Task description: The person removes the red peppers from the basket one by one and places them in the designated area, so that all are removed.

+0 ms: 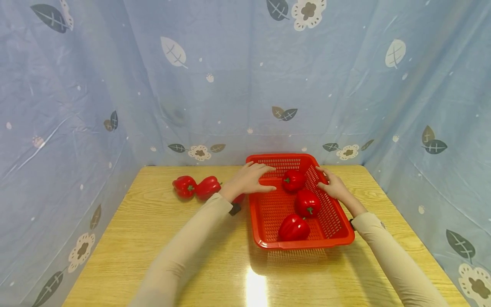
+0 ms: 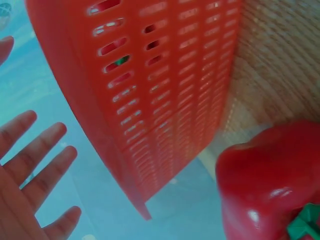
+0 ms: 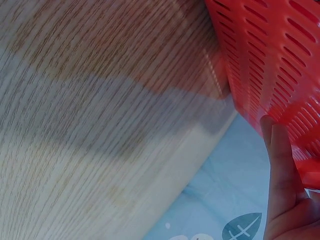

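Spanning the gap between both hands: one red plastic basket (image 1: 270, 213), slotted walls, set on a wood-grain table (image 1: 153, 238).

Left hand (image 1: 248, 179): over the basket rim on its own side; fingers extended and spread, thumb apart, holding nothing.

Right hand (image 1: 335, 187): at the opposite rim; fingers extended beside the outer wall, thumb toward the basket's interior. Whether it presses on the rim cannot be told.

Basket contents, three red peppers with green stems: one pepper (image 1: 294, 180) between the two hands, stem toward the left; a second pepper (image 1: 307, 203) near the right thumb, stem toward the person; a third pepper (image 1: 294, 227) nearer the person than either hand, stem toward the right hand's side.

Outside the basket, beyond the left hand's outer side: two red peppers (image 1: 207, 187) side by side on the table. Below the left wrist: another red pepper (image 1: 239, 198), mostly hidden.

Arms: cream sleeves (image 1: 389, 251) behind both hands; black wrist device (image 1: 235, 209) under the left wrist.

Backdrop beyond the hands: blue curtain (image 1: 230, 98), leaf and flower print.
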A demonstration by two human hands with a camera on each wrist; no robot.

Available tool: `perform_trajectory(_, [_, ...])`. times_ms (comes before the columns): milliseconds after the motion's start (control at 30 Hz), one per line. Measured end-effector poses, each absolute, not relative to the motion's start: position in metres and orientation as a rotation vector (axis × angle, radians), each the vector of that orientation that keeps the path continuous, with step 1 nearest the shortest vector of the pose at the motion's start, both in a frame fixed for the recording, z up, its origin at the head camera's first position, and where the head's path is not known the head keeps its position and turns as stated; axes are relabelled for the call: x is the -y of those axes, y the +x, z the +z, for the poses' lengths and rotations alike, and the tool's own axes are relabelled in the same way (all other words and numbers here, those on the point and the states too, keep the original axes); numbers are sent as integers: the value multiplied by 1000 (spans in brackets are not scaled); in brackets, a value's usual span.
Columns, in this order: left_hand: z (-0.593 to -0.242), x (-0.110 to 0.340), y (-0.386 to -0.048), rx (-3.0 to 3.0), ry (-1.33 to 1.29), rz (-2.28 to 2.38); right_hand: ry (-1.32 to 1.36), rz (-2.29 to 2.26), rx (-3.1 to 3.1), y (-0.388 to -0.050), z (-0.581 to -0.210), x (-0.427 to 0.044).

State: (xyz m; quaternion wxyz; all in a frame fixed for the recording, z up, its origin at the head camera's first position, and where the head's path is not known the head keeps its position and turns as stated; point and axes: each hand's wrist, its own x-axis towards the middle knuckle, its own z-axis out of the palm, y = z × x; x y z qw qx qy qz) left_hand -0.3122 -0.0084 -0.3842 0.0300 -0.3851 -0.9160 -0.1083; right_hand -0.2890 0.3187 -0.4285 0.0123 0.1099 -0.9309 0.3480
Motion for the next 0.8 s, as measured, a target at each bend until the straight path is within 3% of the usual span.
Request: perform_trajectory(800, [-387, -25, -326, 2893, -1190, -249, 377, 1093, 2896, -289, -430, -322])
